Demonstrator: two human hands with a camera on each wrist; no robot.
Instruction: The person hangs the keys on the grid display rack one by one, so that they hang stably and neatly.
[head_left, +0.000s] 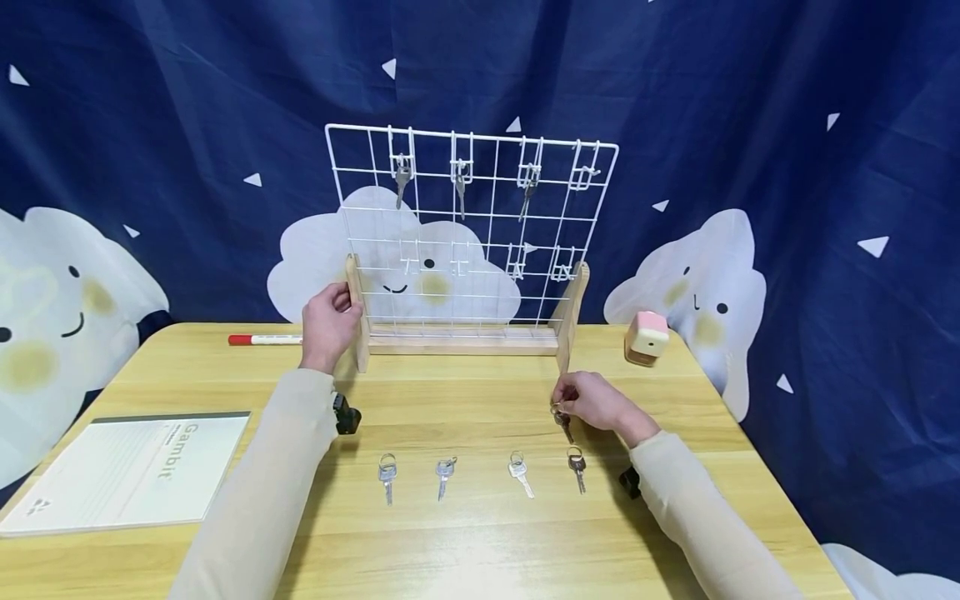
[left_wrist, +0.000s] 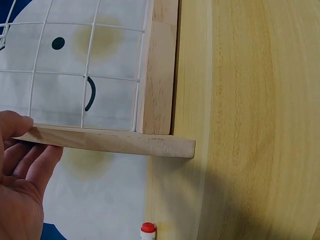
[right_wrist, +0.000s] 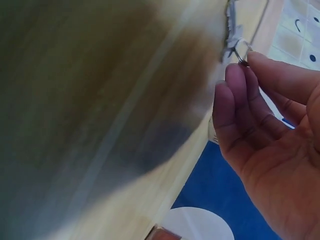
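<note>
My right hand (head_left: 592, 402) pinches a key (head_left: 565, 426) by its ring (right_wrist: 239, 55) above a wooden table (head_left: 450, 400).
Thumb and fingertips close together on the ring; the key hangs nearer the table's right edge than its left, just behind a row of four loose keys (head_left: 445, 471). My left hand (head_left: 328, 325) clamps the left wooden upright (head_left: 362, 342) of a wire rack (head_left: 491, 215) by the back edge, thumb on one face, fingers on the other.

A metal key (head_left: 562, 422) is pinched by its ring, blade hanging down. Three keys (head_left: 461, 190) are hung near the top of an upright, white wire rack (head_left: 465, 346) with a wooden base; four ringed keys (head_left: 519, 471) are laid out in front of it.
</note>
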